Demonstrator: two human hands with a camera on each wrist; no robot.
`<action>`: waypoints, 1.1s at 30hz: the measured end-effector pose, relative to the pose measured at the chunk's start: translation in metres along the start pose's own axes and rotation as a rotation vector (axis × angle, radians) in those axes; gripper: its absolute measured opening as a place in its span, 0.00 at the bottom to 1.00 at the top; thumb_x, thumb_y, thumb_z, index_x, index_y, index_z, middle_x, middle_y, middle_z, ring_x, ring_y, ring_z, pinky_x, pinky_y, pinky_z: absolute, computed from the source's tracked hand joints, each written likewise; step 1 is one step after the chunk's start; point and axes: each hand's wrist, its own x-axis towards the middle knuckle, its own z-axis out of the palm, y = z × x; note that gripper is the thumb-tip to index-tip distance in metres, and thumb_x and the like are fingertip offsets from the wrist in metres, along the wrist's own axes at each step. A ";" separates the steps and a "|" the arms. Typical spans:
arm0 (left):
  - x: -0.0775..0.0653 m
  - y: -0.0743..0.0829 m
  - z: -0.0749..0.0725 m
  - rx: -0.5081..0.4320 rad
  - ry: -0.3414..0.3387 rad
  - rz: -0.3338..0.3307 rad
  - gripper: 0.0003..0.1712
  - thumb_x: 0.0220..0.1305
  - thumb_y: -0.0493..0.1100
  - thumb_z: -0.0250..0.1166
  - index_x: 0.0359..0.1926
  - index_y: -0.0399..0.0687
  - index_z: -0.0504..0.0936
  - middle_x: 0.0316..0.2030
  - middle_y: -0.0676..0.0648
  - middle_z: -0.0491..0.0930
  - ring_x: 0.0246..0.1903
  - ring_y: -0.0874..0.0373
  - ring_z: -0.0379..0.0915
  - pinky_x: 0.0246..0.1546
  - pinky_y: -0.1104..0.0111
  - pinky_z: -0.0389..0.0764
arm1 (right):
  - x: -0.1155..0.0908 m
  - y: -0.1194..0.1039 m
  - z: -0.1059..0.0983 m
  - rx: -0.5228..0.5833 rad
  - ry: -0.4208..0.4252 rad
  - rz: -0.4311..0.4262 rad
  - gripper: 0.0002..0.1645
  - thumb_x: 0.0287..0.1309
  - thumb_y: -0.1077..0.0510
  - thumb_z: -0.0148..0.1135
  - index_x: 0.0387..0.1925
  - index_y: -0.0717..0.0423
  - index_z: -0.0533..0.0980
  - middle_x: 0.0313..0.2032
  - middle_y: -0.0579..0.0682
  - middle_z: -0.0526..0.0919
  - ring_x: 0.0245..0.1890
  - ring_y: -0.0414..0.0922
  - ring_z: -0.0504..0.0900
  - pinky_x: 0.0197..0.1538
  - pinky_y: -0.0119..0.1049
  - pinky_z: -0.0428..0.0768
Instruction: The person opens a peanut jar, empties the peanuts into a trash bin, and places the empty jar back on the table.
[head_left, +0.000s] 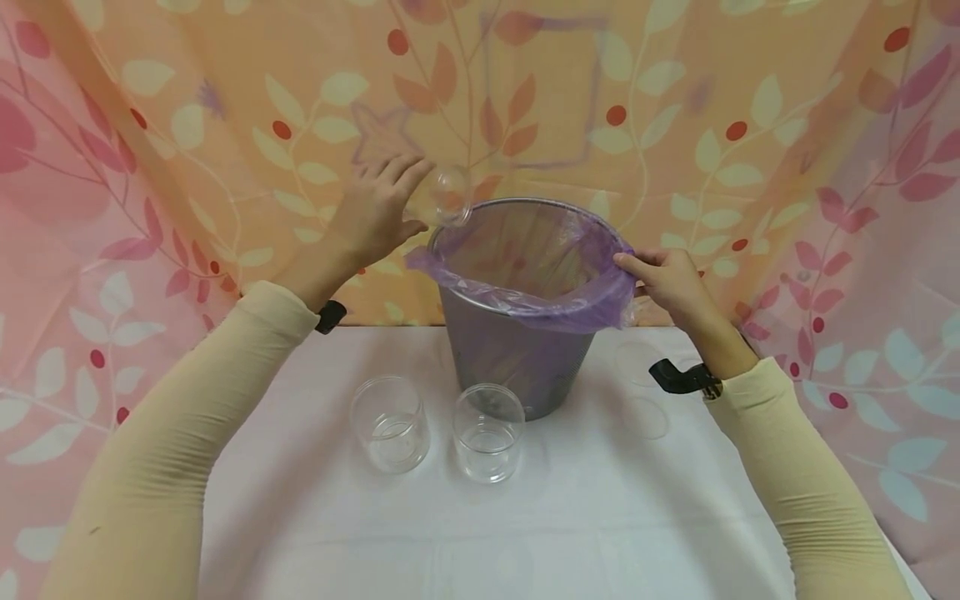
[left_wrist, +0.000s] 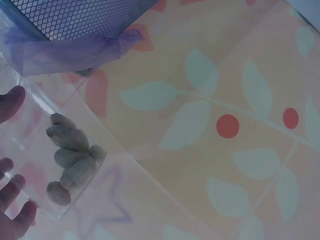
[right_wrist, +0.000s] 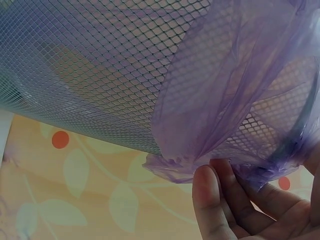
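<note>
My left hand [head_left: 381, 204] grips a clear plastic jar [head_left: 452, 196], tipped on its side at the left rim of a grey mesh bin [head_left: 517, 362]. Several brownish lumps [left_wrist: 77, 167], much like unshelled peanuts, lie inside that jar in the left wrist view. A thin purple bag [head_left: 555, 308] lines the bin and folds over its rim. At the rim's right side my right hand [head_left: 671, 283] pinches the bag's edge between thumb and fingers; the right wrist view shows the crumpled film [right_wrist: 200, 125] against the mesh.
Two clear jars, a left one [head_left: 390, 425] and a right one [head_left: 489, 433], stand on the white tablecloth [head_left: 480, 533] before the bin. Flat clear discs, perhaps lids [head_left: 645, 418], lie to its right. A patterned curtain [head_left: 300, 167] hangs behind and at both sides.
</note>
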 end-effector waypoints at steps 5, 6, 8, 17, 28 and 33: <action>0.000 0.002 0.002 0.024 -0.009 0.013 0.44 0.49 0.40 0.77 0.67 0.41 0.67 0.65 0.37 0.70 0.64 0.38 0.65 0.62 0.43 0.68 | 0.001 0.000 0.000 -0.005 0.006 -0.002 0.35 0.67 0.49 0.58 0.56 0.80 0.70 0.23 0.28 0.82 0.27 0.28 0.81 0.34 0.22 0.82; 0.000 0.003 0.002 0.032 -0.011 0.017 0.44 0.50 0.39 0.77 0.67 0.41 0.67 0.65 0.37 0.69 0.64 0.38 0.65 0.62 0.43 0.67 | 0.001 0.000 0.000 -0.004 0.006 -0.004 0.35 0.67 0.49 0.58 0.56 0.80 0.70 0.23 0.28 0.82 0.27 0.28 0.81 0.34 0.22 0.82; 0.000 0.003 0.003 0.037 -0.020 0.026 0.44 0.50 0.39 0.76 0.67 0.41 0.67 0.66 0.37 0.69 0.65 0.39 0.64 0.64 0.43 0.66 | 0.001 0.000 0.000 -0.002 0.005 -0.007 0.35 0.67 0.49 0.58 0.56 0.80 0.70 0.23 0.28 0.82 0.26 0.28 0.81 0.34 0.22 0.82; 0.000 0.005 0.006 0.097 -0.043 0.078 0.45 0.49 0.41 0.77 0.67 0.42 0.66 0.66 0.37 0.68 0.66 0.40 0.62 0.65 0.46 0.65 | -0.001 0.000 0.001 -0.015 0.006 0.008 0.34 0.68 0.49 0.56 0.57 0.79 0.70 0.22 0.27 0.81 0.27 0.27 0.80 0.34 0.21 0.82; -0.001 0.005 0.012 0.205 0.071 0.157 0.42 0.47 0.38 0.77 0.64 0.44 0.70 0.63 0.39 0.73 0.64 0.42 0.66 0.62 0.47 0.68 | -0.001 -0.001 0.001 -0.009 -0.003 0.007 0.35 0.68 0.49 0.56 0.58 0.80 0.69 0.23 0.28 0.81 0.28 0.27 0.81 0.34 0.21 0.82; 0.000 0.004 0.013 0.241 0.130 0.210 0.42 0.45 0.35 0.78 0.63 0.45 0.72 0.61 0.41 0.76 0.62 0.44 0.69 0.63 0.50 0.67 | -0.001 -0.001 0.000 -0.024 0.001 0.018 0.35 0.68 0.47 0.56 0.58 0.78 0.70 0.23 0.28 0.81 0.28 0.27 0.80 0.34 0.21 0.82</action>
